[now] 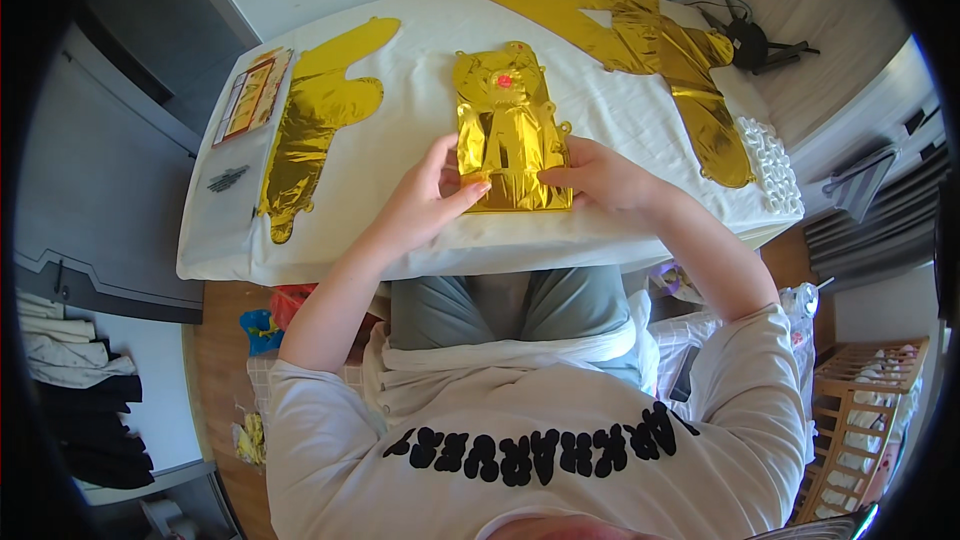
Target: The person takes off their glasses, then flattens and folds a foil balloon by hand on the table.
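A folded gold foil balloon [512, 145] lies in front of me at the middle of the table, with a small red spot near its far end. My left hand [437, 192] grips its near left corner, thumb on top and the other fingers at the side edge. On the right edge, my right hand [598, 176] pinches the foil with its thumb on top; its other fingers are partly hidden. Flat gold foil balloons lie at either side: one on the left [320, 105] and a larger spread of foil [650, 45] at the far right.
The white-covered table [430, 70] carries printed cards [252, 98] and thin dark sticks [228, 178] at left. White ring-like pieces [770, 165] sit at its right edge. A black device with prongs [752, 43] stands at the back right, beside cables.
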Motion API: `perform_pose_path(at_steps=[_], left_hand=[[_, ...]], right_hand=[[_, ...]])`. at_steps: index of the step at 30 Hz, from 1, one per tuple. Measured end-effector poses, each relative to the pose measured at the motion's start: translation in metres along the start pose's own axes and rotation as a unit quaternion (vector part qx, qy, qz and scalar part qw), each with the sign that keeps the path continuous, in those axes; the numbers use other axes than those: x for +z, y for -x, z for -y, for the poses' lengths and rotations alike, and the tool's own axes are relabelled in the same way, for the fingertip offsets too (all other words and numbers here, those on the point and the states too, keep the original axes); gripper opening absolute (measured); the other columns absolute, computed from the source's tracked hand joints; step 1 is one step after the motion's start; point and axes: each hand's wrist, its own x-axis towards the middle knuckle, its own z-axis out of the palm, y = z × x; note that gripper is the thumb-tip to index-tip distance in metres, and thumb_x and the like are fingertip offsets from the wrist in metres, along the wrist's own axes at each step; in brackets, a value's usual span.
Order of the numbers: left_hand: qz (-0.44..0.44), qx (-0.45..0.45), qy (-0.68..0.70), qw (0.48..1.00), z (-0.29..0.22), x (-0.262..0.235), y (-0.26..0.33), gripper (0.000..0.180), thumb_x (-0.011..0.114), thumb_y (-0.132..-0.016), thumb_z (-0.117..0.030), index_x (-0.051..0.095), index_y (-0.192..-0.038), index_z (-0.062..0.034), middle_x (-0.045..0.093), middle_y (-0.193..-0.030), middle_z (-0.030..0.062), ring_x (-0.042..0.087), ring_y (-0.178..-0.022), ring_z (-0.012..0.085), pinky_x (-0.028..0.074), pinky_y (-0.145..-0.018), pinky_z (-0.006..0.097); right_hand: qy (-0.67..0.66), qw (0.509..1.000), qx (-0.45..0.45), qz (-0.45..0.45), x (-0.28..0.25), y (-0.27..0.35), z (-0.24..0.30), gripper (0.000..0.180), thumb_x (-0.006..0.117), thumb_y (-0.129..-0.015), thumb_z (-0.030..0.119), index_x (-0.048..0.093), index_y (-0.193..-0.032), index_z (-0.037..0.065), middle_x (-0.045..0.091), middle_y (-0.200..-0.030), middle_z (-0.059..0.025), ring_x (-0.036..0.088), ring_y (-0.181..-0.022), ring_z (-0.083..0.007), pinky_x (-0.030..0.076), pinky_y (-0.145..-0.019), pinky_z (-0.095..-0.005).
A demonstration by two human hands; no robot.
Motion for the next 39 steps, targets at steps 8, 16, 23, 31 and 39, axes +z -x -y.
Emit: perform_pose_path(at_steps=[8,16,23,31,39], left_hand=[[-0.068,0.005,-0.07,0.995,0.001,0.001,0.011,0.081,0.075,-0.089,0.005,0.028,-0.155,-0.0067,0.039,-0.14,0.0159,0.062,-0.116,0.0226,0.056,-0.095,0.034],[-0.165,0.182,-0.368,0.897,-0.007,0.035,0.046,0.062,0.079,-0.087,-0.013,0.05,-0.141,-0.0016,0.053,-0.129,0.0176,0.062,-0.117,0.0326,0.053,-0.1,0.042],[-0.081,0.171,-0.518,0.834,0.002,0.055,0.077,0.067,0.073,-0.094,-0.035,0.053,-0.149,-0.0033,0.055,-0.151,0.0133,0.054,-0.14,0.0292,0.041,-0.116,0.051],[-0.09,0.185,-0.528,0.824,0.014,0.06,0.079,0.069,0.073,-0.093,-0.039,0.054,-0.149,-0.0031,0.056,-0.151,0.0138,0.054,-0.141,0.029,0.042,-0.115,0.05],[-0.146,0.197,-0.541,0.805,0.02,0.069,0.076,0.074,0.072,-0.09,-0.053,0.058,-0.146,-0.0069,0.059,-0.146,0.0144,0.057,-0.136,0.0287,0.046,-0.11,0.051]], right_hand=[[-0.012,0.988,0.153,-0.009,-0.004,-0.016,0.012,0.037,0.064,-0.104,0.019,0.057,-0.138,0.006,0.074,-0.108,-0.0038,0.068,-0.075,-0.0052,0.052,-0.056,-0.0199],[-0.03,0.985,0.171,-0.002,-0.008,-0.022,0.011,0.036,0.066,-0.101,0.019,0.059,-0.133,0.004,0.073,-0.108,-0.0069,0.07,-0.078,-0.0091,0.055,-0.058,-0.023],[-0.027,0.985,0.167,-0.026,-0.001,-0.016,0.021,0.034,0.068,-0.099,0.017,0.058,-0.127,0.001,0.071,-0.107,-0.0088,0.07,-0.082,-0.0108,0.056,-0.059,-0.0238],[-0.024,0.989,0.145,-0.021,-0.003,-0.016,0.01,0.04,0.067,-0.101,0.016,0.055,-0.136,0.002,0.071,-0.111,-0.0077,0.069,-0.081,-0.0084,0.055,-0.059,-0.0217],[-0.074,0.993,0.071,-0.053,-0.005,0.012,-0.003,0.055,0.07,-0.099,0.013,0.048,-0.148,0.006,0.067,-0.118,-0.0055,0.067,-0.095,-0.0089,0.059,-0.079,-0.025]])
